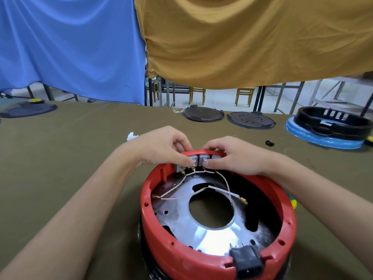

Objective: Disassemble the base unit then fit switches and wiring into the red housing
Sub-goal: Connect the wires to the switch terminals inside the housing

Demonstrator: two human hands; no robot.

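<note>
The round red housing point(181, 253) lies open side up on the table in front of me, a shiny metal plate with a large hole point(203, 233) inside it. At its far wall sit grey switches point(198, 159) with brass terminals. White wires point(226, 190) run from them across the plate. My left hand point(161, 146) pinches the left switch, thumb on its inner face and fingers over the rim. My right hand point(232, 156) pinches the neighbouring switch the same way. A black power socket point(247, 261) sits in the near wall.
Two dark round covers point(202, 114) point(251, 119) lie at the table's far edge. A black ring on a blue disc point(331, 128) stands at the far right, a dark lid point(28, 110) at the far left. A small black part point(269, 142) and white scrap point(132, 136) lie nearby.
</note>
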